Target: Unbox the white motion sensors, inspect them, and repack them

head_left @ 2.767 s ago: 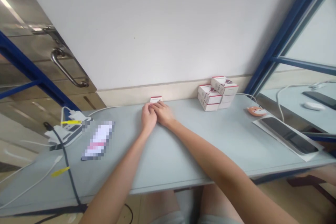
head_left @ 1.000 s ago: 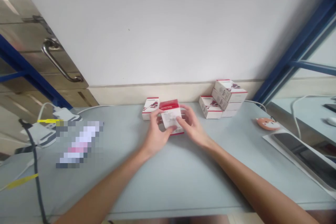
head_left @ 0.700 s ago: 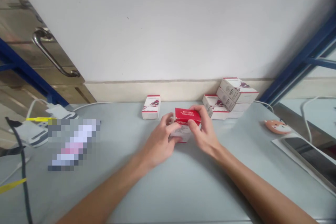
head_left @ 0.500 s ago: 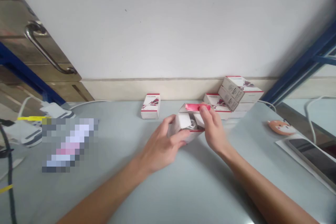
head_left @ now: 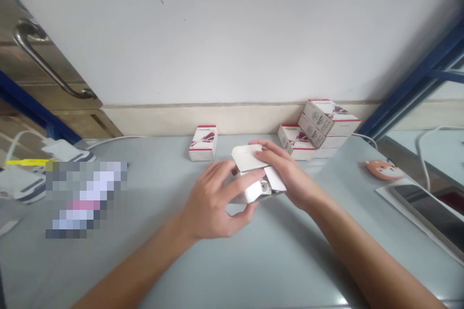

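A small white cardboard box (head_left: 249, 158), its end flaps unfolded, is held between both hands above the table. Through the opening shows a bit of a round, pale metallic item (head_left: 265, 185); most of it is hidden inside. My left hand (head_left: 219, 198) grips the box's left side, one finger lying across a side flap and the thumb low at the front. My right hand (head_left: 290, 171) is wrapped around the right and back, with its thumb on the lid flap.
One closed white-and-red box (head_left: 203, 143) stands by the wall. Several similar boxes (head_left: 331, 118) are stacked at the back right. To the right lie an orange animal-face item (head_left: 384, 169) and a dark phone-like device (head_left: 427, 217). White adapters (head_left: 68, 150) and cables are at the left.
The box has turned in my hands, so the lid's red side is out of sight and its white inside shows. My right hand has shifted from the flap's edge to around the box.
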### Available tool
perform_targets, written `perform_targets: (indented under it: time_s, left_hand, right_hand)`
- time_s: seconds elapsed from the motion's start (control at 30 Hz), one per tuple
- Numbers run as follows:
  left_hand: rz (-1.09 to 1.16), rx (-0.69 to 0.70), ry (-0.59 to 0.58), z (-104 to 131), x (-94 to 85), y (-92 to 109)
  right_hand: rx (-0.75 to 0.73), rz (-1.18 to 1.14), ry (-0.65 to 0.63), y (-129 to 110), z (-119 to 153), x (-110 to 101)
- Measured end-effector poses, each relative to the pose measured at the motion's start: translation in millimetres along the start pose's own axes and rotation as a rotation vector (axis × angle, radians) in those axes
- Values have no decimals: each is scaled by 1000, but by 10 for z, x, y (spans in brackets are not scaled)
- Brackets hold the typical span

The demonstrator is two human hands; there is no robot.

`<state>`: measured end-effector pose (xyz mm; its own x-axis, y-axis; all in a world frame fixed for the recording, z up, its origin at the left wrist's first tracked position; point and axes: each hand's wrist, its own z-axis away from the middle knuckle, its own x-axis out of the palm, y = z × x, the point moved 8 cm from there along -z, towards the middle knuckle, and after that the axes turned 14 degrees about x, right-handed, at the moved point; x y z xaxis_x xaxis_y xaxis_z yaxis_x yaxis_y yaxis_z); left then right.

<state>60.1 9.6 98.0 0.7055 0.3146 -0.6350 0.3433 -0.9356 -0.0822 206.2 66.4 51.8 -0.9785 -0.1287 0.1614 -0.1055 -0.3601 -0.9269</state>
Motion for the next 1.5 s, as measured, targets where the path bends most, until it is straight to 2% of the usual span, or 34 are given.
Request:
perform_targets:
  time_s: [0.13,0.2,0.27,0.4,0.47,0.67,0.77,1.0,1.17,1.23,1.33,1.43,1.5]
  left_hand:
    - [20,-70,-62,-2,3,-60]
    - [28,-88,-93,1,4,-88]
    - [12,-87,-83,9,-16,-107]
    - [75,-132,-40,71,1,-185]
    - [109,-164,-19,112,35,-223]
    - [144,-231,92,253,142,-289]
    - [155,-366,135,337,166,-406]
    - [114,-632,149,472,150,-643]
    - [517,-808,31,644,501,-635]
    - [631,-822,3,680,599,-586]
    - [633,-820,2,704,612,-566]
    - [512,-769,-4,672,531,-579]
    - [344,-660,2,594,417,-580]
  right_hand:
    - [-161,56,111,-110,35,-31]
    - [-186,117,114,-117,49,-4]
    - [-228,175,122,-126,60,4]
    - [-472,371,251,-215,110,-42]
    - [-519,455,275,-191,81,-47]
    - [-522,545,229,-34,-82,-43]
    - [-460,584,229,38,-165,-68]
    - [-501,660,292,39,-180,-103]
    - [-411,572,248,120,-217,-77]
    - [-387,557,225,139,-230,-63]
    - [-409,623,234,113,-215,-63]
    - [-559,653,338,-14,-88,-109]
    - [-672,579,389,-100,37,-141]
